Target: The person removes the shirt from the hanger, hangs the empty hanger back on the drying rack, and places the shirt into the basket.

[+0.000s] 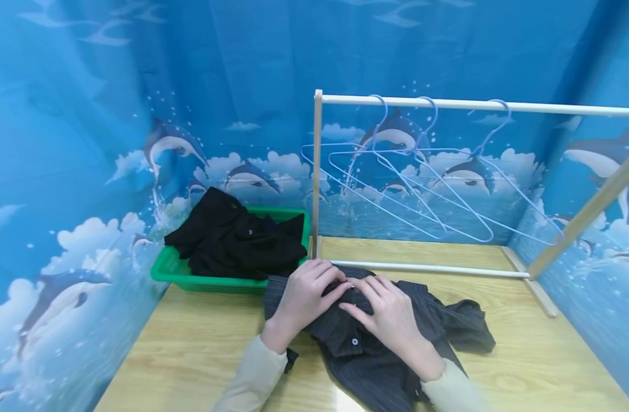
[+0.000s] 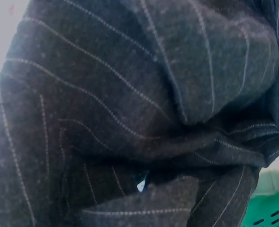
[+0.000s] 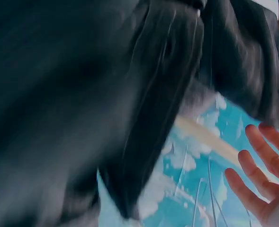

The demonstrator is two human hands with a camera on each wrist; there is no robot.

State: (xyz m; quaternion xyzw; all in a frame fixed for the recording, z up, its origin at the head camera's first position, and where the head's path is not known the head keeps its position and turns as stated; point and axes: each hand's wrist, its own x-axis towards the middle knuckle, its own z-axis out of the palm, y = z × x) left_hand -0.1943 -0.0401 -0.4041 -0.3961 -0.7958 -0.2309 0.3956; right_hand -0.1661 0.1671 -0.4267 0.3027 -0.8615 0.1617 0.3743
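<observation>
A dark pinstriped button-up shirt lies rumpled on the table under both hands, with a pale button on its front. My left hand pinches the front edge between thumb and fingers near a small button. Opposite it, my right hand holds the same edge with curled fingers, its thumb a little lower. Striped cloth fills most of the left wrist view. In the right wrist view, the shirt's front edge hangs close to the camera, beside some fingers.
A green basket with black clothing stands at the back left. Behind the shirt rises a rack with a white rail, carrying three blue hangers. A dolphin-print curtain surrounds the wooden table.
</observation>
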